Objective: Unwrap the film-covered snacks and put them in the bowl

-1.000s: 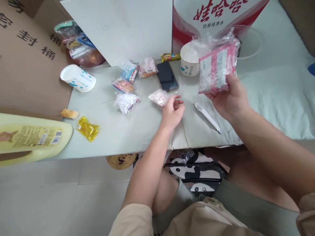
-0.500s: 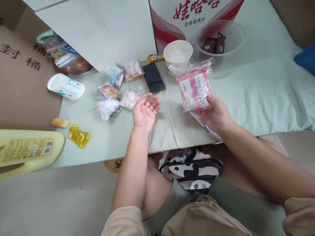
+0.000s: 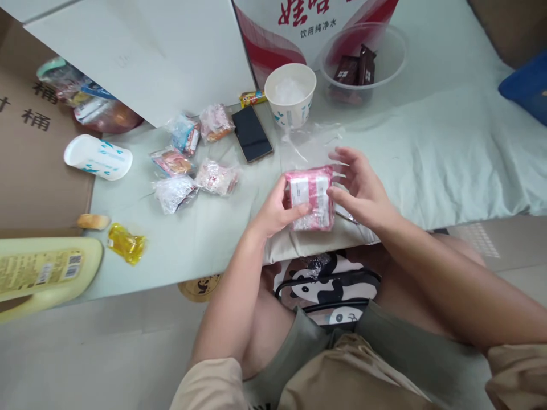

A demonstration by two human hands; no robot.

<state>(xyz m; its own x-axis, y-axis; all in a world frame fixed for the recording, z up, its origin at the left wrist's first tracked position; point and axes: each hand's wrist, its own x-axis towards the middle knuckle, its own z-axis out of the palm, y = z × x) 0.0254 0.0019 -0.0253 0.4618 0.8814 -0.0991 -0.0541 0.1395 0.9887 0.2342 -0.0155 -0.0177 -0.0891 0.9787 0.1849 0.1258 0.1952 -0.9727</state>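
Note:
My left hand (image 3: 273, 209) grips a pink-and-white packet (image 3: 311, 199) in a clear plastic bag, its thumb lying across the front. The bag's loose clear top (image 3: 311, 145) spreads out beyond the packet. At the packet's right edge my right hand (image 3: 358, 191) has its fingers spread; the thumb tip is close to the packet, and I cannot tell whether it touches. Beneath the right hand a flat silvery thing (image 3: 344, 213) shows only in part. A black phone (image 3: 253, 134) lies past the left hand, beside several small wrapped snacks (image 3: 174, 162).
A paper bowl (image 3: 290, 102) stands behind the packet, near a clear plastic bowl (image 3: 363, 80) holding dark brown packets. On the left are a tipped paper cup (image 3: 100, 156), a piece of bread (image 3: 93, 221), a yellow wrapper (image 3: 126, 244) and a pale yellow bottle (image 3: 51, 270). Boxes rise behind.
The packet has moved left and down, from my right hand into my left. My left hand has closed on it, while my right hand's fingers have opened. The view has shifted slightly.

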